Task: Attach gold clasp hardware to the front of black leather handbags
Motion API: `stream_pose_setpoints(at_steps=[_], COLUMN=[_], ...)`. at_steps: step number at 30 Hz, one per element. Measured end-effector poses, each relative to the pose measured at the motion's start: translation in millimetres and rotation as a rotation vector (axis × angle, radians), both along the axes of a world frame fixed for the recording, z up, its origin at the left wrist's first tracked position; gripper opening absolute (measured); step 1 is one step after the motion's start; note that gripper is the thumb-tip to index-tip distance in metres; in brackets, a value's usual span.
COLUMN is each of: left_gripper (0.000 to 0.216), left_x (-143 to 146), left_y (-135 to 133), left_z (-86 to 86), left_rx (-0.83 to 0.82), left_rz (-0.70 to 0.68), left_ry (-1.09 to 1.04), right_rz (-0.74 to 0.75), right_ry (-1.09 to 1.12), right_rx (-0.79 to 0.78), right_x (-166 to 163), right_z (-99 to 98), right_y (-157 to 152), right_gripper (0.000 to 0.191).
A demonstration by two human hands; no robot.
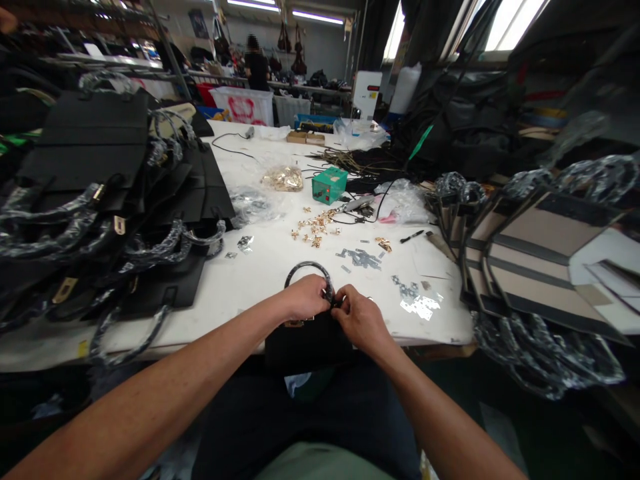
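Note:
A black bag panel [306,347] hangs over the table's front edge, with a plastic-wrapped loop handle [303,265] standing up from its top. My left hand [309,297] is closed around the right side of that handle, low down. Just beside it, my right hand [359,317] is pinched close to the handle's base; whatever sits between its fingertips is hidden. Under my left wrist, a bit of gold-coloured metal fitting [295,324] shows on the panel.
Black bag panels with wrapped handles are piled left [90,147] and right [540,253]. On the white table [260,280] lie gold fittings [316,228], grey metal plates [361,259], shiny plates [421,307], a green box [329,185] and a pen [412,236].

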State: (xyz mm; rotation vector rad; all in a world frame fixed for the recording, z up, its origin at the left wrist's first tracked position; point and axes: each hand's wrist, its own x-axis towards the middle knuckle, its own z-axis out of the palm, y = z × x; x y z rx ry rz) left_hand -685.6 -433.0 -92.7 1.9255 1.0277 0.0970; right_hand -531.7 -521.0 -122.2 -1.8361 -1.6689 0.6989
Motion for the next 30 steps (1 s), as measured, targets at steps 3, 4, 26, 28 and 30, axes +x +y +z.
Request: stream_pose_setpoints(at_steps=[3, 4, 26, 28, 30], left_gripper=[0.017, 0.020, 0.023, 0.024, 0.026], left_x=[-4.7, -6.9, -20.0, -23.5, -28.6], left_y=[-0.7, -0.6, -14.4, -11.5, -11.9], left_z=[-0.2, -0.8, 56.2, 69.7, 86.0], left_rx=[-0.026, -0.033, -0.008, -0.012, 0.026], left_rz=[-0.032, -0.038, -0.054, -0.044, 0.001], left_ry=[-0.037, -0.050, -0.151, -0.202, -0.201], right_rz=[0.056, 0.087, -0.068, -0.091, -0.085], right_ry=[0.147, 0.184, -0.059, -0.107, -0.088], right_rx=[-0.083, -0.106, 0.385, 0.594, 0.743], right_x=[8.6, 12.4, 2.7, -7.5, -18.8], right_z=[5.8, 8.9, 35.8, 42.9, 45.9], right_y=[1.6, 1.9, -34.1, -47.3, -63.7], right_gripper=[0.022, 0.025, 0.059, 0.063, 0.060])
